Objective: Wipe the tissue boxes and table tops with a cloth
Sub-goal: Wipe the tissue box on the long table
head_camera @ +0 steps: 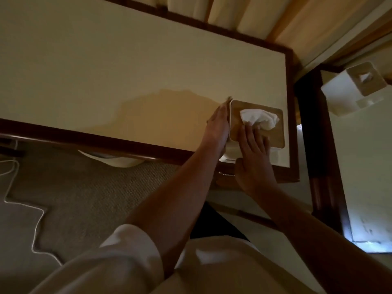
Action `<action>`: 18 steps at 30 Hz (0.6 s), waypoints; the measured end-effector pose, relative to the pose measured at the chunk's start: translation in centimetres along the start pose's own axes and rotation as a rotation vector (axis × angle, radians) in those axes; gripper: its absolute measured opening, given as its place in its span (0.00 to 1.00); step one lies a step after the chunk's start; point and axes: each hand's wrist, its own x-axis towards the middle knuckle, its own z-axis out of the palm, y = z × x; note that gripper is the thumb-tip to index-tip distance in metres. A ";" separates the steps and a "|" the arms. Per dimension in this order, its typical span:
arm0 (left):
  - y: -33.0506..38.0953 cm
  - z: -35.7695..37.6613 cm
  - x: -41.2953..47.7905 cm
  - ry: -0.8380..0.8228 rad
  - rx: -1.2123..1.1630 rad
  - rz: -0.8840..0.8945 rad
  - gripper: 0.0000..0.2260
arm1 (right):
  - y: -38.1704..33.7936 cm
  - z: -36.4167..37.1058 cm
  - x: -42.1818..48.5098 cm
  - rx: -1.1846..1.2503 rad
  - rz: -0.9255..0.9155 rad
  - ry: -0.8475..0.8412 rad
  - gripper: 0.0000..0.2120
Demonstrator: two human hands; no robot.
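Because the tissue box [275,135] looks like a light plastic shell with a smooth tan lid, it will probably skid or tip under a wiping stroke unless it is braced, and bracing is what the hands appear to be doing. It stands on the desk [106,71], with the desk's near right corner just beyond it. The left hand [217,128] lies flat, fingers straight, against the box's left wall; a thin brownish edge shows at its fingertips, too small to identify. The right hand [254,158] rests on the box's lid with its fingers fairly straight and their tips on a soft white wad [261,118] at the lid's opening, which could be cloth or pulled tissue; I cannot tell which. Neither hand is clenched. Holding the box by its stiff side walls seems safest, since the lid may lift off and tissue tears easily. A second tissue box [350,90] sits well to the right of this one, on another desk.
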 end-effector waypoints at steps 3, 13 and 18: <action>-3.6 -0.5 -2.7 -0.129 -0.077 0.078 0.24 | 0.0 -0.3 0.2 0.019 0.009 -0.028 0.40; -0.7 0.0 0.4 -0.046 -0.029 -0.024 0.23 | 0.6 -0.5 0.1 0.083 -0.031 -0.044 0.41; -7.9 -0.5 -4.6 -0.208 -0.124 0.137 0.29 | 0.3 -0.7 0.1 0.061 -0.004 -0.059 0.40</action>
